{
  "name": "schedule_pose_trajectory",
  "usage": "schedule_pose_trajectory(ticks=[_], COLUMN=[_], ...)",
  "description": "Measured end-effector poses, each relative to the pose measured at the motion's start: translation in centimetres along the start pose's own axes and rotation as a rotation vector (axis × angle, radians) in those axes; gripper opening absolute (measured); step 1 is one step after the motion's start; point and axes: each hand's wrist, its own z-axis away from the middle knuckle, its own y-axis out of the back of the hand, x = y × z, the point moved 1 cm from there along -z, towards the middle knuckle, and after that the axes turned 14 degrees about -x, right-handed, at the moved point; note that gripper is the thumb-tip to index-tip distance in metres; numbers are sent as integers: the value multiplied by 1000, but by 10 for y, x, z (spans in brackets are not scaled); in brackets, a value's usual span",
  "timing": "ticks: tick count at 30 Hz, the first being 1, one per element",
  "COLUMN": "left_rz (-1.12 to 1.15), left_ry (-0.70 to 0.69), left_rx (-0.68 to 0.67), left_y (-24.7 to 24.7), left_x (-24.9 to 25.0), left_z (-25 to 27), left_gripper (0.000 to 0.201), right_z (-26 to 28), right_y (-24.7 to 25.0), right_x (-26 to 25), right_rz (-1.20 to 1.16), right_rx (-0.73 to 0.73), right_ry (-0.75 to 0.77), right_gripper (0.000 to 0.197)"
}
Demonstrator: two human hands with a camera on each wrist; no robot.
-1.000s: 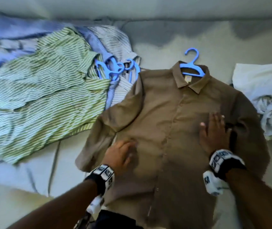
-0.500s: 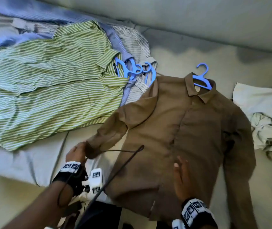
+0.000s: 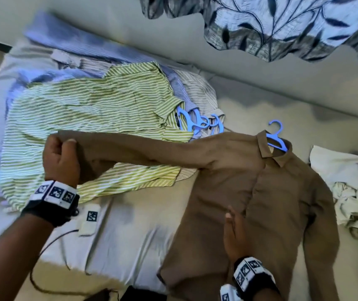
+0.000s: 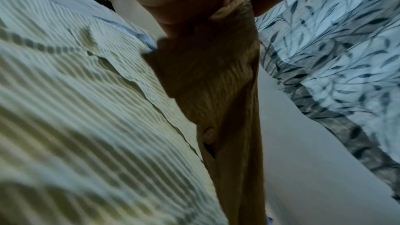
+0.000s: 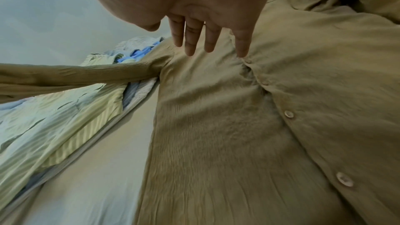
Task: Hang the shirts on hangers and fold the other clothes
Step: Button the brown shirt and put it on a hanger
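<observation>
One brown shirt (image 3: 258, 205) lies front-up on the bed (image 3: 130, 233), filling the lower right of the head view, with one blue hanger (image 3: 276, 139) inside its collar and the hook sticking out above. To its left, in the centre left of the frame, one green striped shirt (image 3: 91, 135) lies spread flat on top of a stack of other striped shirts; how many are under it cannot be told. A cluster of further blue hangers (image 3: 197, 121) shows at their collars, with about three hooks, too tangled to count surely. One heap of pale crumpled clothes (image 3: 352, 192) sits at the right edge, and a leaf-patterned curtain (image 3: 293, 25) hangs in the upper right.

The left hand (image 3: 61, 158), at the centre left, has its fingers (image 4: 173, 2) curled tight round the cuff of the brown shirt's sleeve (image 3: 152, 151). The sleeve runs stretched from that fist rightward to the shoulder, raised above the green striped shirt.

The right hand (image 3: 235, 233), at the lower centre, lies over the front of the brown shirt just left of the button line. Its fingers (image 5: 195, 35) are straight and slightly spread, pointing toward the collar, holding nothing; the little finger's tip touches the cloth at a pucker beside the buttons.
</observation>
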Motion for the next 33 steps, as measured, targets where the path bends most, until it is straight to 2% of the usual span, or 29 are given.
schedule_pose_trajectory(ticks=[4,7,10,13,15,17,21,24,26,27,30,33], left_rz=[-172,-280,-336,-361,-397,-390,-261,-227,-195,-153,-121,-257], left_ry=[20,26,96,156,161,186,348,515,596,613,537,318], left_rx=[-13,-78,-71,-61,-82,-115,-265,-433,-445,-439,-455,-390], left_y=[16,21,25,26,29,35,49,51,50,48,38,37], left_x=[-31,-47,-58,-69,-79,-93,-134,-162,-174,-177,-170,-151], left_z=[-40,-62,-77,-88,-93,-92,-75,-76,-84,-88,-94,-100], left_gripper=[14,7,26,33,40,47,30,23,27,29,28,24], right_z=[-16,-26,-35,-42,-49,-58,-71,-78,-82,-85,-87,-86], right_y=[-4,-5,-3,-1,0,0,-3,-8,-13,-17,-25,-34], right_x=[1,4,3,-2,-3,-7,-15,-16,-19,-21,-27,-33], right_rz=[119,177,178,177,185,193,205,229,219,211,202,185], right_rx=[19,18,23,26,2,-6,0,21,26,20,-7,-24], right_ry=[37,68,85,106,81,73,22,30,41,39,33,20], right_gripper=[39,57,62,68,56,56,38,42,50,47,39,41])
